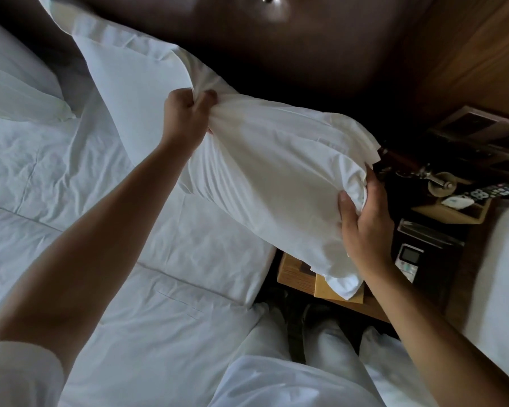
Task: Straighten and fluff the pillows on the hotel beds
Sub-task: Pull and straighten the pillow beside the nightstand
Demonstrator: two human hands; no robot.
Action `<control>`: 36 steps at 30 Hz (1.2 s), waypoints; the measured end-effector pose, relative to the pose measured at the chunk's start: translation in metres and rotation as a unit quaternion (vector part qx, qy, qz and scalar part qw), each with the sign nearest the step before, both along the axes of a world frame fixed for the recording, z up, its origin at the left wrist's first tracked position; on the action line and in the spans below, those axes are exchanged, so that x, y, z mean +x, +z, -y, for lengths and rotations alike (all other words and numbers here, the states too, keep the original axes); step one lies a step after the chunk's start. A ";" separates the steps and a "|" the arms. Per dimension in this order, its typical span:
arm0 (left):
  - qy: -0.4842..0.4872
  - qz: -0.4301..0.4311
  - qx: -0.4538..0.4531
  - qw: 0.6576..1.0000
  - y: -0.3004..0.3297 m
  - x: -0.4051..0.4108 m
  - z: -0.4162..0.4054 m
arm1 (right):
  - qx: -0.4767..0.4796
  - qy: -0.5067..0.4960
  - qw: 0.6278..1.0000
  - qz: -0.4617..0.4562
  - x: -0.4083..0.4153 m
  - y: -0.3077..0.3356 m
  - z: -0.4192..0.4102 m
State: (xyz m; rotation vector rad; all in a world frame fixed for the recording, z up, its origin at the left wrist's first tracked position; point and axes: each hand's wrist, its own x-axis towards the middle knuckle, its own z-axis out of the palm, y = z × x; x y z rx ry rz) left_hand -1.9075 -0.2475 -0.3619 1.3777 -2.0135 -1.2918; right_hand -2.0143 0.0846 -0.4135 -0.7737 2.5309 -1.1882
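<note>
A white pillow (271,171) hangs lifted above the right edge of the bed (71,201), tilted down toward the nightstand. My left hand (188,116) bunches the pillowcase fabric at its upper left side. My right hand (365,221) grips the lower right side, fingers pressed into the cloth. A second white pillow (124,69) leans against the dark headboard (276,39) behind it. A third pillow (15,80) lies at the far left of the bed.
A wooden nightstand (297,274) stands between the beds, carrying a remote control (494,192), a small handset (407,261) and other items. The second bed's white edge (500,283) is at the right. My legs in white trousers (321,362) stand in the gap.
</note>
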 end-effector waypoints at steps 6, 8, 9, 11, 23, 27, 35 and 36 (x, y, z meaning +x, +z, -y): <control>0.020 0.003 -0.009 1.000 0.000 0.011 0.036 | 0.004 0.032 0.999 -0.010 -0.001 -0.001 0.038; 0.030 -0.004 -0.006 1.000 -0.001 0.018 0.055 | 0.002 0.041 0.999 -0.005 -0.001 -0.003 0.056; 0.029 -0.001 -0.006 1.000 -0.001 0.020 0.060 | 0.004 0.044 0.999 -0.002 -0.002 -0.003 0.061; 0.034 0.011 -0.009 0.999 -0.001 0.026 0.074 | 0.017 0.052 0.999 0.001 -0.002 -0.004 0.075; 0.098 0.078 -0.062 0.990 0.008 0.080 0.167 | 0.042 0.171 0.984 0.024 0.028 -0.019 0.180; 0.119 0.117 -0.089 0.982 0.021 0.102 0.196 | 0.025 0.205 0.978 0.036 0.038 -0.011 0.220; 0.188 0.096 -0.062 0.975 0.025 0.125 0.236 | -0.008 0.207 0.978 0.028 0.057 0.011 0.260; 0.183 0.112 -0.057 0.975 0.020 0.126 0.236 | 0.009 0.198 0.980 0.028 0.054 0.010 0.262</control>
